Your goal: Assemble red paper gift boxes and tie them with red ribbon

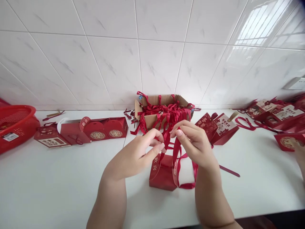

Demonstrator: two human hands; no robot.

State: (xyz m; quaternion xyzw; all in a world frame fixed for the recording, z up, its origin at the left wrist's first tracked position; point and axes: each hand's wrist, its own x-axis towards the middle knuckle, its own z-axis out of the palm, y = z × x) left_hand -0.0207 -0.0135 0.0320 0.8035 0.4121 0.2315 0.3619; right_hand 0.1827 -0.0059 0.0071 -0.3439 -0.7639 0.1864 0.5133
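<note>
A small red gift box (162, 178) stands on the white table in front of me, its side flaps raised. Red ribbon (176, 150) rises from the box up to my fingers, and a loop of it hangs down on the right. My left hand (139, 154) pinches one length of ribbon above the box between thumb and fingers. Close by on the right, my right hand (194, 143) is closed on another length, thumb against fingertips. Behind my hands, a cardboard box (150, 121) overflows with many red ribbons. My fingers hide part of the ribbon where it crosses.
Several red gift boxes (98, 130) line up at left, beside a red plastic basket (20, 127). More boxes (224, 128) stand right of the carton, with others heaped farther right. Another person's hand (299, 156) touches a box there. A tiled wall (162, 70) rises behind.
</note>
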